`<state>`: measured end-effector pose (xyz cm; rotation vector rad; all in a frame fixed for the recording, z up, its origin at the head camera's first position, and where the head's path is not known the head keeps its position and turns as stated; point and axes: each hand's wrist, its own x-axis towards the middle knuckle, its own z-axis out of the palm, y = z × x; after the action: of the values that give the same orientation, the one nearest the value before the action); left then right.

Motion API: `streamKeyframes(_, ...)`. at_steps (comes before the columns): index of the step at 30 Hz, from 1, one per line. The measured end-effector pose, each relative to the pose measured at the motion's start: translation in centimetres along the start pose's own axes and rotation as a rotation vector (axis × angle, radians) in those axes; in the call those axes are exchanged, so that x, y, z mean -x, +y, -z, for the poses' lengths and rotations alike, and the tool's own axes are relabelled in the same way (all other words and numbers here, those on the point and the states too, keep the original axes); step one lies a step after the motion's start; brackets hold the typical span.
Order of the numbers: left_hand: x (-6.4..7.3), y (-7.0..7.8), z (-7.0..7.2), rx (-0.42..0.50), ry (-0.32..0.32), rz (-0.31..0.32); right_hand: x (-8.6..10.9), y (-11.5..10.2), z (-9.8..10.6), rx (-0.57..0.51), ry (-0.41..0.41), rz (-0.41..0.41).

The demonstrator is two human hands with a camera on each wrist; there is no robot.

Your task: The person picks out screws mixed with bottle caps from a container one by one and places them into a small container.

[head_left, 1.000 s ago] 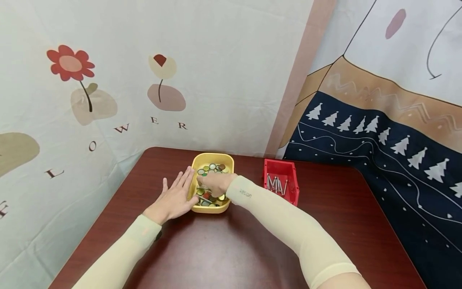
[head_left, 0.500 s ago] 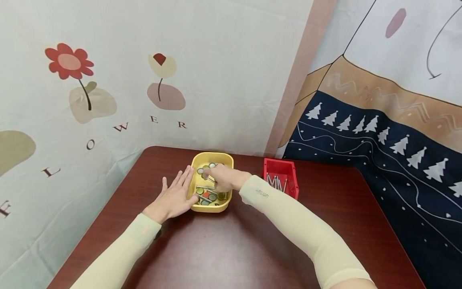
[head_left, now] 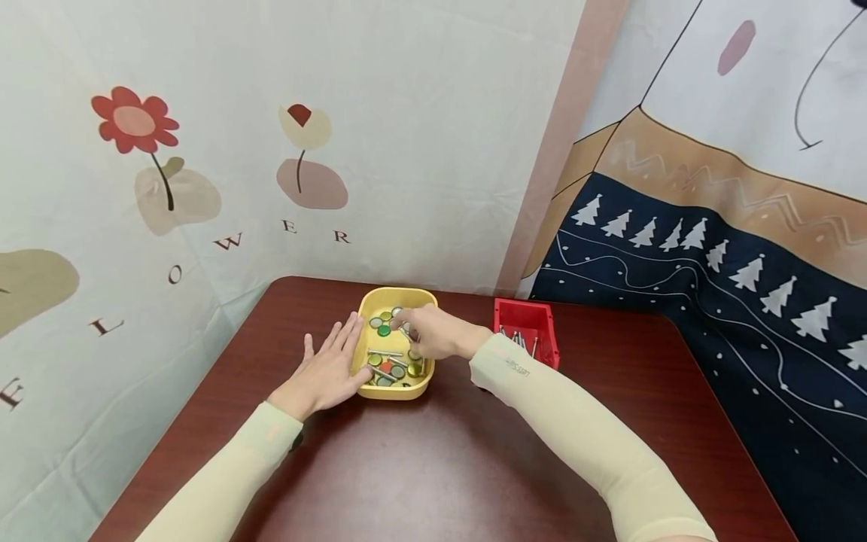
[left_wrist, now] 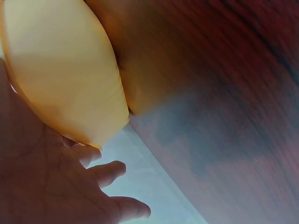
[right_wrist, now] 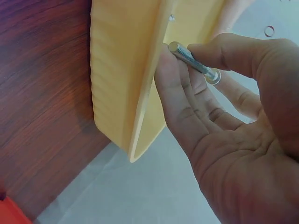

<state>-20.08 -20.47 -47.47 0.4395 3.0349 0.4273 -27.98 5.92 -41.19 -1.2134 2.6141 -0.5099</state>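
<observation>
Table (head_left: 420, 467) carries a yellow tray (head_left: 394, 393), left of a red bin (head_left: 523, 310). Left hand (head_left: 327, 375) lies, fingers outstretched, against the tray's left rim; right hand (head_left: 439, 331) pinches a metal bolt (right_wrist: 188, 57) over the tray's right side.

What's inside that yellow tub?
Small round pieces, including green and red-orange ones, and metal bolts lie in the tub. The right hand covers part of its right side, hiding whatever lies beneath.
</observation>
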Motion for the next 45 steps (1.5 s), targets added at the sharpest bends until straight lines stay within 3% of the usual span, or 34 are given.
streamKeyframes(8,-0.2,0.2,-0.1,0.012,0.001,0.004,1.6,0.2,1.0,-0.061,0.037,-0.033)
streamKeyframes(14,-0.1,0.1,-0.2,0.006,0.003,0.008,3.1,0.9,1.8,-0.175,0.042,-0.076)
streamKeyframes(32,-0.3,0.1,-0.4,0.019,-0.001,0.012,7.4,5.1,3.0,-0.441,0.059,-0.218)
streamKeyframes(38,-0.4,0.0,-0.5,0.015,-0.004,0.017,9.1,6.9,3.7,-0.474,0.086,-0.246)
streamKeyframes(45,-0.2,-0.1,-0.3,0.023,0.005,0.013,10.5,8.3,4.4,-0.403,0.119,-0.279)
